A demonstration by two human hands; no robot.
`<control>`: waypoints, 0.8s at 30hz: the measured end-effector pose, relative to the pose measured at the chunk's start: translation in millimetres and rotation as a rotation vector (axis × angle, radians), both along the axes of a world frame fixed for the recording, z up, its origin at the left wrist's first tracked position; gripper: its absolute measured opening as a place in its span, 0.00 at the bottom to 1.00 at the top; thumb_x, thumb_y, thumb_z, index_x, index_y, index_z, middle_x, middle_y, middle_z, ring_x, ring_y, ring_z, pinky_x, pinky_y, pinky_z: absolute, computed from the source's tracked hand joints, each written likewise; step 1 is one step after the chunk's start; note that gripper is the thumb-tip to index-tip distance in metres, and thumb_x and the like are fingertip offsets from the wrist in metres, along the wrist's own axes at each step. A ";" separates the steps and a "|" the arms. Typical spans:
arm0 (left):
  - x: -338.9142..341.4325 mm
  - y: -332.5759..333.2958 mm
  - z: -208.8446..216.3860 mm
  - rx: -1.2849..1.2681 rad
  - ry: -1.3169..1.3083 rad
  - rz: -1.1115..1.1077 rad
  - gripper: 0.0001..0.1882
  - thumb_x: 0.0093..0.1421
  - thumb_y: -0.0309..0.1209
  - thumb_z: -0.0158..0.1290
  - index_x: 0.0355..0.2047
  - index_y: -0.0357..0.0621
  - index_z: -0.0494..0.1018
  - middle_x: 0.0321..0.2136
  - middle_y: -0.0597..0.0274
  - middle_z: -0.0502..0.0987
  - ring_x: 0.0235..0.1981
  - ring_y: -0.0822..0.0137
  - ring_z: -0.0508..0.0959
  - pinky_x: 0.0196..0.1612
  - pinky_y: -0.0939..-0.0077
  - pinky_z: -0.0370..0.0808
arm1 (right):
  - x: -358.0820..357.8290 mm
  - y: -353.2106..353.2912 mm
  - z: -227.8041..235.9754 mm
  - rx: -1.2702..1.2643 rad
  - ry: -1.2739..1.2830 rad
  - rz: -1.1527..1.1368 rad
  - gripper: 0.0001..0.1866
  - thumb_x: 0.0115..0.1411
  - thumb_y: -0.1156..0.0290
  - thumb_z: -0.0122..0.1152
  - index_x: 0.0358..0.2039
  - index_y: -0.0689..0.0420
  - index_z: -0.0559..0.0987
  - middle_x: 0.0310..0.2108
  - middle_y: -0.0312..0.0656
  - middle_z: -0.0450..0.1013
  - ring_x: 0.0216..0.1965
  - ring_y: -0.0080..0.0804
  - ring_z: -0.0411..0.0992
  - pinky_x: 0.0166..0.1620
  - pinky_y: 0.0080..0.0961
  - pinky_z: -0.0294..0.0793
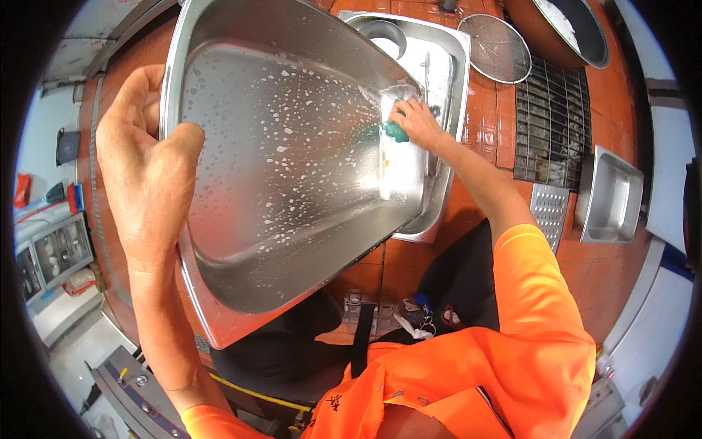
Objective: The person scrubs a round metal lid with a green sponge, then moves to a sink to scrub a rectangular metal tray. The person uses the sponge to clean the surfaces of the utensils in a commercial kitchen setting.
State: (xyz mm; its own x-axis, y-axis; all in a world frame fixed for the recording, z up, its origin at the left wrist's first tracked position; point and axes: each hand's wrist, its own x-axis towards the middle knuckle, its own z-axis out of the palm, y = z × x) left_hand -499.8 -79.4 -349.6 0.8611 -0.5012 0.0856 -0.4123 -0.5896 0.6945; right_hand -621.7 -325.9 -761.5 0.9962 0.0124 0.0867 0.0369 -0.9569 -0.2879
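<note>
A large, deep steel pan (285, 139) is tilted up in front of me, its inside spotted with foam and drops. My left hand (150, 161) grips its left rim, the thumb inside and the fingers behind the edge. Down at the pan's far right wall, my right hand (418, 124) presses a green scouring pad (395, 132) against the metal. Under and behind the pan's right end lies another steel pan (455, 110) with white suds and a round steel container (385, 35) in it.
A round wire strainer (496, 48) lies on the red tiled floor (479, 164) beyond my right hand. A drain grate (552, 121), a perforated steel plate (547, 208) and a smaller steel pan (613, 196) are to the right. At the far right stands a large round pot (567, 29).
</note>
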 end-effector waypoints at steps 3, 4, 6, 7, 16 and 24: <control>0.6 3.2 -10.0 -0.047 0.060 0.022 0.17 0.44 0.13 0.40 0.36 0.32 0.70 0.21 0.65 0.74 0.20 0.81 0.68 0.25 0.88 0.63 | -61.6 62.5 -20.9 -0.104 0.071 -0.004 0.21 0.49 0.81 0.52 0.44 0.48 0.71 0.47 0.40 0.64 0.51 0.40 0.62 0.50 0.42 0.63; 0.9 7.2 -8.0 -0.017 0.068 0.044 0.17 0.44 0.13 0.40 0.36 0.33 0.70 0.22 0.65 0.74 0.20 0.82 0.68 0.26 0.88 0.64 | -76.2 82.6 -12.2 -0.031 0.120 0.039 0.18 0.48 0.80 0.53 0.41 0.49 0.72 0.45 0.39 0.63 0.50 0.39 0.62 0.50 0.44 0.61; 2.7 12.7 -18.8 -0.159 -0.020 0.027 0.17 0.43 0.13 0.40 0.36 0.34 0.69 0.19 0.67 0.73 0.20 0.82 0.68 0.27 0.87 0.65 | -83.3 89.3 4.9 0.139 0.201 0.071 0.15 0.48 0.80 0.55 0.36 0.47 0.74 0.43 0.39 0.64 0.49 0.38 0.63 0.50 0.43 0.60; 2.8 12.2 -11.8 -0.104 -0.009 0.037 0.17 0.43 0.13 0.40 0.35 0.34 0.68 0.21 0.65 0.74 0.21 0.81 0.69 0.28 0.86 0.66 | -67.2 77.0 -7.4 0.045 0.163 0.061 0.15 0.47 0.80 0.55 0.36 0.48 0.74 0.42 0.40 0.65 0.48 0.39 0.63 0.48 0.43 0.62; 2.5 -1.8 -13.1 -0.008 -0.134 -0.066 0.31 0.41 0.12 0.41 0.51 0.24 0.67 0.41 0.45 0.77 0.42 0.65 0.77 0.44 0.78 0.71 | 119.2 79.4 -32.5 1.313 -0.670 -1.233 0.20 0.43 0.85 0.63 0.39 0.60 0.73 0.34 0.41 0.75 0.35 0.29 0.72 0.40 0.26 0.72; 14.5 22.5 -20.8 -0.080 0.016 0.033 0.31 0.43 0.11 0.40 0.53 0.24 0.64 0.43 0.48 0.75 0.44 0.66 0.75 0.46 0.80 0.70 | 125.1 93.3 234.9 0.903 -1.027 -0.450 0.29 0.42 0.82 0.62 0.48 0.55 0.68 0.46 0.46 0.63 0.51 0.47 0.63 0.53 0.38 0.65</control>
State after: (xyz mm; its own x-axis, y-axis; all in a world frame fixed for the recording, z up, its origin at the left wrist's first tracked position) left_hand -485.3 -56.9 -370.4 0.8787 -0.4646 0.1101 -0.3817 -0.5448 0.7467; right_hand -496.6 -232.5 -526.6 0.3943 -0.7259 0.5636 0.3458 -0.4510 -0.8228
